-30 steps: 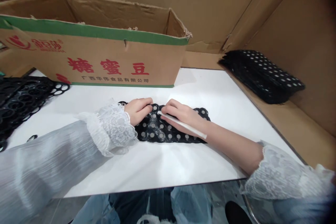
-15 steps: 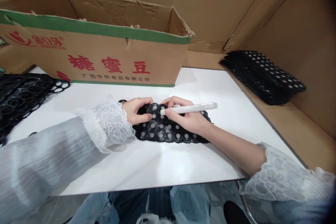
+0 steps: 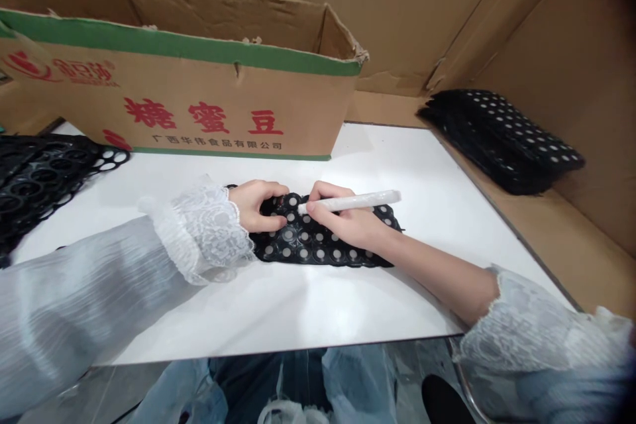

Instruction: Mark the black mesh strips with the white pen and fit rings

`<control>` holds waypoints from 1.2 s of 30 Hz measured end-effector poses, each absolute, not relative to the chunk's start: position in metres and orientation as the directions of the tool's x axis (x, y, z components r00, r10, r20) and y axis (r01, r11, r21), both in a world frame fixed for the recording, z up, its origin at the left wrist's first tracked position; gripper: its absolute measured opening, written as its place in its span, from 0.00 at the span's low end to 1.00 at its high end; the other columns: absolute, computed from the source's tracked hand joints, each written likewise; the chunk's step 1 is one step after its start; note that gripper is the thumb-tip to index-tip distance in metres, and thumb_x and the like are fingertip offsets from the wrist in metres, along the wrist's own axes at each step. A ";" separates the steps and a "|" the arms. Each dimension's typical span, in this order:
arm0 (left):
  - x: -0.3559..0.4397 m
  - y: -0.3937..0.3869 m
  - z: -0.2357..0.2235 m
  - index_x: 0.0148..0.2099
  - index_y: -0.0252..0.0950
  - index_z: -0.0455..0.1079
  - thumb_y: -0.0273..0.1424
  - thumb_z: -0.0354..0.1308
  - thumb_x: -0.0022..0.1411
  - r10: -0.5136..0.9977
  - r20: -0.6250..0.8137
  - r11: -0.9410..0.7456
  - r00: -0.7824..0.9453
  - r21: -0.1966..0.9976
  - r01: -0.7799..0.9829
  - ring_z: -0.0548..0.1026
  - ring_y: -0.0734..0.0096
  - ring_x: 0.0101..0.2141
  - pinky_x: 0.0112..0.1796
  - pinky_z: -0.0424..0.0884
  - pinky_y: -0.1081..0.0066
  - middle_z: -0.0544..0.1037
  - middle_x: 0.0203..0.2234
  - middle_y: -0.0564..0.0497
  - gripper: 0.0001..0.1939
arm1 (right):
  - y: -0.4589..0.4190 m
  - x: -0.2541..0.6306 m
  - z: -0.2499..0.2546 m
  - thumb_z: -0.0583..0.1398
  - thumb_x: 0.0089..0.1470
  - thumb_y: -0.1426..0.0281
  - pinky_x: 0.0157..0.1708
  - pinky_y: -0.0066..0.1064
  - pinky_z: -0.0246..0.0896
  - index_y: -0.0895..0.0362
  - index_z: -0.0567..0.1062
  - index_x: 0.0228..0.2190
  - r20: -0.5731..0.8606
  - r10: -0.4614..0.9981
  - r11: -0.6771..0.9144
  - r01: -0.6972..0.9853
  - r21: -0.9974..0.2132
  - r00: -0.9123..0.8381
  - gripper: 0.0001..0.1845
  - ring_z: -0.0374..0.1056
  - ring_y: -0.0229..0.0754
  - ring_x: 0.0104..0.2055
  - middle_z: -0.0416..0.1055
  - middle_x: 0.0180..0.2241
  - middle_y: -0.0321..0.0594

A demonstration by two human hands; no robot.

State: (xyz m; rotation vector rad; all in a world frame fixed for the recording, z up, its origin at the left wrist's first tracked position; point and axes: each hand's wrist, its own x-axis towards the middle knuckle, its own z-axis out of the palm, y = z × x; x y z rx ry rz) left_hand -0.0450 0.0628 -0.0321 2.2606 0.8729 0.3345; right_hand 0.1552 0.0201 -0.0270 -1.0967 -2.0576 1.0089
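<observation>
A black rubber sheet (image 3: 318, 248) with rows of round cells, each with a pale disc in it, lies on the white table top (image 3: 308, 305). My left hand (image 3: 256, 204) rests on the sheet's left end, fingers curled and pressing down on it. My right hand (image 3: 342, 222) lies across the middle of the sheet and grips a white stick (image 3: 350, 201), which points left with its tip on a cell near my left fingers.
A big open cardboard box (image 3: 189, 106) with a green band and red characters stands behind the sheet. A stack of filled black sheets (image 3: 501, 142) sits on the right ledge. Empty black ring sheets (image 3: 40, 179) lie at the left edge. Cardboard walls close the back and right.
My right hand turned the white stick from lying along my wrist to pointing left across the sheet, tip at the cells. My left fingers curled in a little.
</observation>
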 end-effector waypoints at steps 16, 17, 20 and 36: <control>-0.044 0.061 -0.028 0.28 0.34 0.63 0.35 0.51 0.47 0.683 -0.009 -0.539 0.730 0.668 0.512 0.64 0.76 0.24 0.27 0.60 0.76 0.65 0.21 0.57 0.09 | 0.020 0.156 -0.028 0.52 0.53 0.66 0.30 0.27 0.50 0.57 0.62 0.24 0.205 0.842 0.450 0.440 -0.777 -0.500 0.10 0.55 0.33 0.28 0.59 0.23 0.32; -0.043 0.061 -0.028 0.29 0.34 0.62 0.35 0.51 0.47 0.682 -0.004 -0.551 0.731 0.655 0.517 0.65 0.76 0.25 0.27 0.60 0.76 0.66 0.21 0.56 0.09 | 0.020 0.156 -0.028 0.52 0.53 0.65 0.31 0.28 0.50 0.57 0.62 0.24 0.211 0.838 0.460 0.445 -0.768 -0.504 0.10 0.56 0.34 0.29 0.60 0.24 0.33; -0.043 0.061 -0.027 0.27 0.35 0.61 0.36 0.50 0.47 0.671 0.008 -0.594 0.741 0.603 0.532 0.64 0.76 0.23 0.26 0.59 0.76 0.65 0.20 0.56 0.09 | 0.020 0.156 -0.028 0.51 0.54 0.65 0.32 0.28 0.52 0.57 0.63 0.25 0.210 0.832 0.475 0.463 -0.749 -0.513 0.10 0.57 0.35 0.31 0.61 0.26 0.34; -0.036 0.049 -0.029 0.26 0.36 0.54 0.36 0.46 0.49 0.759 0.077 -0.636 0.647 0.305 0.709 0.62 0.72 0.23 0.27 0.59 0.72 0.62 0.20 0.54 0.09 | 0.025 0.149 -0.032 0.49 0.54 0.67 0.31 0.29 0.50 0.56 0.59 0.22 0.208 0.855 0.474 0.551 -0.687 -0.476 0.11 0.56 0.36 0.30 0.58 0.23 0.33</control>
